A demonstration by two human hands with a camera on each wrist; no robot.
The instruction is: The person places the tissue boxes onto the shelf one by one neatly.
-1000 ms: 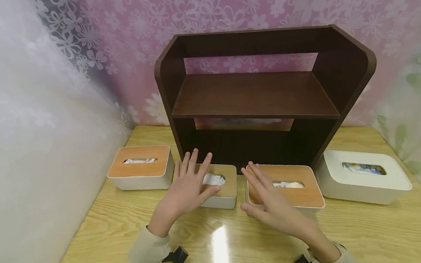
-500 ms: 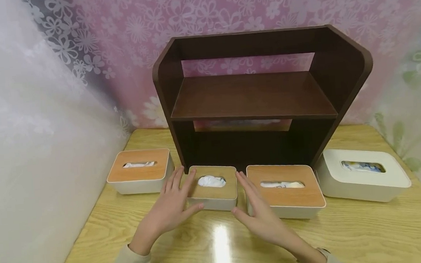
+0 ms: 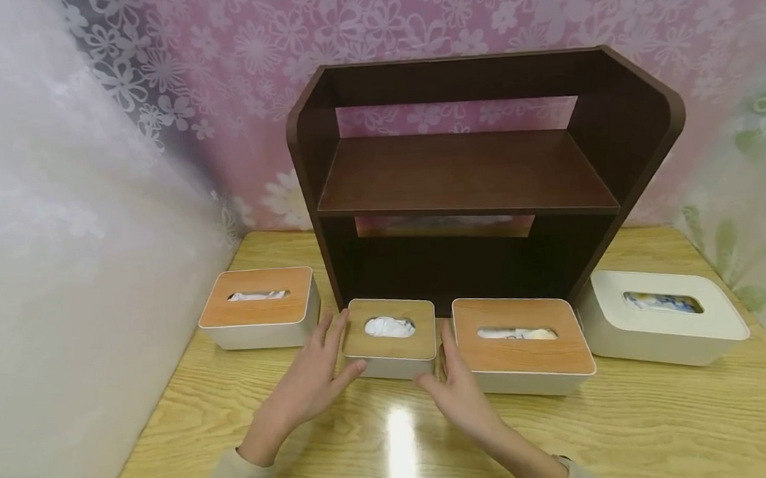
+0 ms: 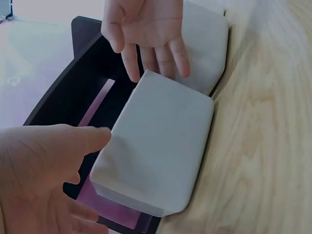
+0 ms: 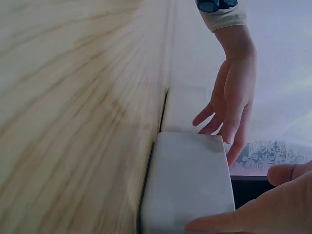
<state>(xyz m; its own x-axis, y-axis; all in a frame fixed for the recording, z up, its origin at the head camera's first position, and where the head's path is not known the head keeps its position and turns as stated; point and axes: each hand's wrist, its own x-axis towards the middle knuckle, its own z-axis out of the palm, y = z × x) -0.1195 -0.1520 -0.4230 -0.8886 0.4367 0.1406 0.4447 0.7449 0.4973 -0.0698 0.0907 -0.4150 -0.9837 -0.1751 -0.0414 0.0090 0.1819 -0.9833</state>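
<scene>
In head view, the left hand (image 3: 307, 377), fingers loosely extended, flanks the small white rectangular box with tan wood-look lid (image 3: 390, 348) on the worktop (image 3: 183, 419), while the right hand (image 3: 460, 394), likewise grasping nothing, might bump the larger white box with orange wood-look lid (image 3: 522, 356), the gap being narrow.

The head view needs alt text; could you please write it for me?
A person's left hand and right hand flank a small tan-topped tissue box on a wooden table. An orange-topped box stands to its left, a second orange-topped box and a white box to its right, and a dark shelf behind.
</scene>
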